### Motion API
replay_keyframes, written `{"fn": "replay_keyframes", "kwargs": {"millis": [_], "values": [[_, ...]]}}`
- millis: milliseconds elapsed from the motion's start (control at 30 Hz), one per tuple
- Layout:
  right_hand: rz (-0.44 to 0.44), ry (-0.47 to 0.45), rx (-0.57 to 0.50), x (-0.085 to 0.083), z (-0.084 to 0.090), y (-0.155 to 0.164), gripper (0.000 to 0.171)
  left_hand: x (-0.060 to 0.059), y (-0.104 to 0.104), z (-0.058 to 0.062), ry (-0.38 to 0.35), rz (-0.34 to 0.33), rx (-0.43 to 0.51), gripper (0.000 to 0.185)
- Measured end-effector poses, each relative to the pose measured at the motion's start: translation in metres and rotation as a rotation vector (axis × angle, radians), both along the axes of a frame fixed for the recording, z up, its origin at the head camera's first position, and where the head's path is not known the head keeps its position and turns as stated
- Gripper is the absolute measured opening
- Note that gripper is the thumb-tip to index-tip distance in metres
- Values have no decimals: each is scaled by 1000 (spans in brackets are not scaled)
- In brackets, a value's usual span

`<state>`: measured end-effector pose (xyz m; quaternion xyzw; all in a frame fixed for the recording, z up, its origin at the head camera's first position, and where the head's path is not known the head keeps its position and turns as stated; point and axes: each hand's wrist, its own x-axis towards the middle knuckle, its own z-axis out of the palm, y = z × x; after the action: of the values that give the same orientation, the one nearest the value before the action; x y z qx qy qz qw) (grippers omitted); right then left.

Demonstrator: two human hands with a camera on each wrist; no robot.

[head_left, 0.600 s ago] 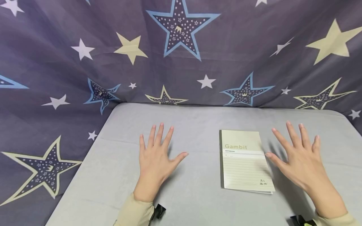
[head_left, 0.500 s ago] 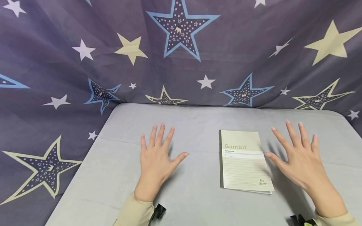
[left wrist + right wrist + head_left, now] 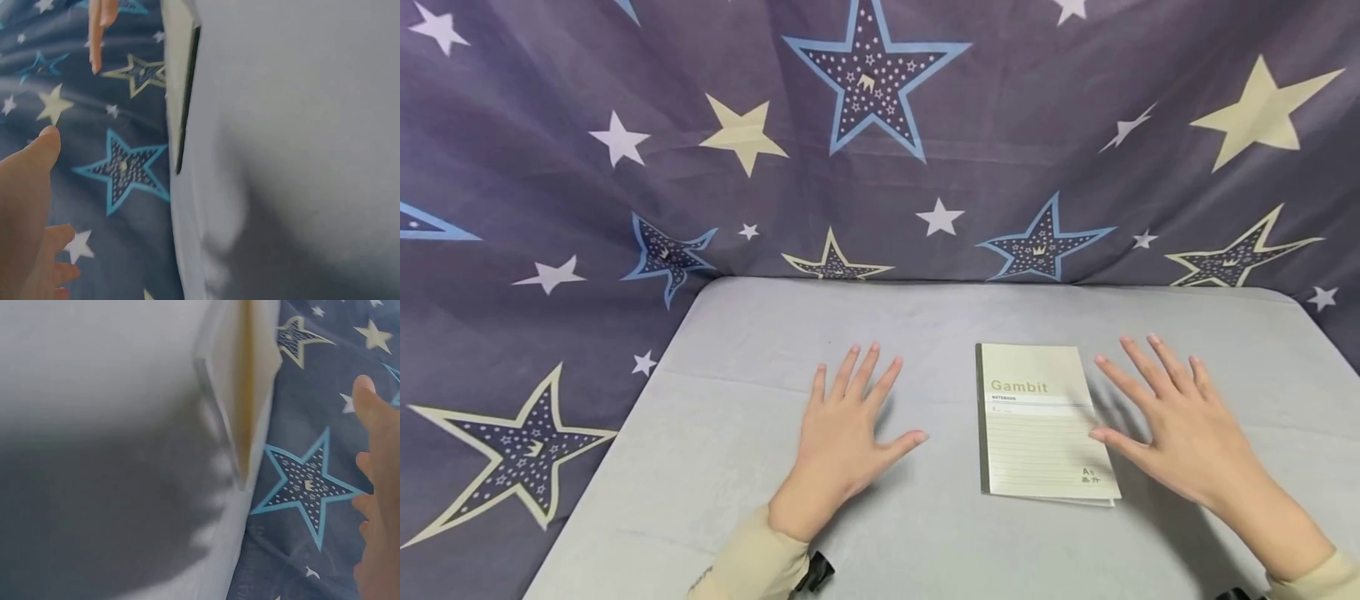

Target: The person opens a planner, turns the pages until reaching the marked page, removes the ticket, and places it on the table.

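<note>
A pale notebook with "Gambit" on its cover and a dark spine lies closed on the grey table, right of centre in the head view. To its left, my left hand hovers with fingers spread and holds nothing. My right hand is just off the notebook's right edge, fingers likewise spread; its thumb tip overlaps that edge in the head view. The left wrist view catches the notebook's spine side beyond my thumb. In the right wrist view the notebook's opposite edge shows, its cover slightly lifted.
Grey cloth covers the table, whose far edge meets a dark curtain printed with stars. The curtain also hangs along the left side. A black wrist strap piece sits at my left sleeve.
My left hand has shifted right, toward the notebook. My right hand has moved slightly left and its fingertips sit a little lower. The notebook stays on the table; the head view has shifted slightly.
</note>
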<state>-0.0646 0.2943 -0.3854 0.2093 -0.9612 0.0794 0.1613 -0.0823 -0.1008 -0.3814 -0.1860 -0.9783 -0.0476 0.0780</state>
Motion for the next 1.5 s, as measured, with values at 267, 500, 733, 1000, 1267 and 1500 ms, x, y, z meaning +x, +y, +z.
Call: {"fn": "replay_keyframes", "kwargs": {"millis": [267,500,733,1000,1267,1500], "values": [[82,15,10,12,-10,3,86,3,13,-6,23,-130,-65,91],[118,-1,-32,23,-22,4,89,-1,20,-18,-25,-229,-15,86],[140,-24,-45,32,-34,4,88,-5,36,-34,-101,-356,-29,84],[132,-59,-23,35,-41,3,92,-10,54,-39,-195,-434,-57,84],[114,-52,-31,35,-43,-1,91,-11,51,-37,-207,-413,-40,82],[25,-52,-143,39,-35,-10,84,-11,38,-30,-200,-379,47,77]]}}
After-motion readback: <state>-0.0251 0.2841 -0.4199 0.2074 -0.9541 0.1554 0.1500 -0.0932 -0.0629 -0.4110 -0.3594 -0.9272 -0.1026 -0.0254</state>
